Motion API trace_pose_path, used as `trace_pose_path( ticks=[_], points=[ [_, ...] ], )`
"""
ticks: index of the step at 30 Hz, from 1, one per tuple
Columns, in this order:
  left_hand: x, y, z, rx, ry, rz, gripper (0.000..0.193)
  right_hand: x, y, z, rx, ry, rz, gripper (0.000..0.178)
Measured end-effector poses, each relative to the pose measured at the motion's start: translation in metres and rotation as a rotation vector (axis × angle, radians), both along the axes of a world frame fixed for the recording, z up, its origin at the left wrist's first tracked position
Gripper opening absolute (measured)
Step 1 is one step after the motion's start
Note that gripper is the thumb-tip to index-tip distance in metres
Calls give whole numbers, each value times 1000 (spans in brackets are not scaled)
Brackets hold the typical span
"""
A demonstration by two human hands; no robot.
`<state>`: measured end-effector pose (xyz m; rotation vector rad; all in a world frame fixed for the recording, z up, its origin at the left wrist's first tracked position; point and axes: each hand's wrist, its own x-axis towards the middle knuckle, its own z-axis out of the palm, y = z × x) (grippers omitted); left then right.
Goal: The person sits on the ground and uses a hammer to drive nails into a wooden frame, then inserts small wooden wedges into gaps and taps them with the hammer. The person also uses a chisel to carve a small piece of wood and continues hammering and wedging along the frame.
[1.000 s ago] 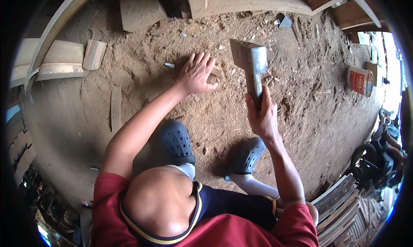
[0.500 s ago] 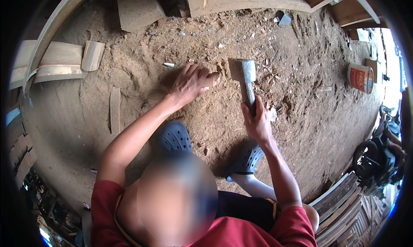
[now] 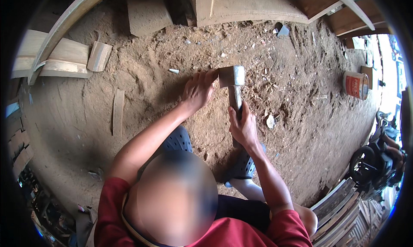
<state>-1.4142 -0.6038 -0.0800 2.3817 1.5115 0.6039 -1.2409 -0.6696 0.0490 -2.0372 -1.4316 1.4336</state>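
My right hand (image 3: 244, 125) is wrapped round the handle of a hatchet (image 3: 236, 76). Its broad metal head points away from me, with the flat shiny butt to the right and the blade side to the left. My left hand (image 3: 198, 91) reaches in from the left with its fingers stretched out. Its fingertips are right at the blade's left edge; whether they touch the metal I cannot tell. Nothing shows in that hand. A small white piece (image 3: 174, 71) lies on the dirt just beyond it.
Wood chips and shavings cover the dirt floor (image 3: 292, 131). My blue clogs (image 3: 243, 166) are close below my hands. A thin wood strip (image 3: 118, 112) lies at left, boards (image 3: 64, 53) beyond it. A bucket (image 3: 355, 85) and a motorcycle (image 3: 373, 161) stand at right; planks (image 3: 337, 204) lie lower right.
The hatchet has moved left, toward my left hand, in my right hand's grip. My left hand has shifted slightly, and its fingers now stretch out toward the blade.
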Motion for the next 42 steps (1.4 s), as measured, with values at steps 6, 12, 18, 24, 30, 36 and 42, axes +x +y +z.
trace_pose_path(
  ticks=[6, 12, 18, 24, 30, 36, 42],
  points=[
    [8, -6, 11, -87, 128, 61, 34, -14, -2, 9, 178, -59, -73, 27],
    [11, 2, 12, -295, 152, 89, 19, -16, 3, -4, 114, -46, 15, 24],
    [7, -2, 17, -277, 210, 18, 27, -17, 3, 0, 242, -56, -28, 24],
    [6, 5, 20, -346, -58, -4, 22, -7, -2, -15, 97, 11, 4, 27],
    [10, 9, 24, -488, 79, 19, 26, 2, 1, -9, 131, -107, -70, 35],
    [2, 10, 7, -139, -17, -86, 18, -7, 5, -6, 56, 39, -32, 21],
    [4, 5, 13, -236, 18, -27, 21, -5, 10, 5, 94, 101, -259, 27]
  ],
)
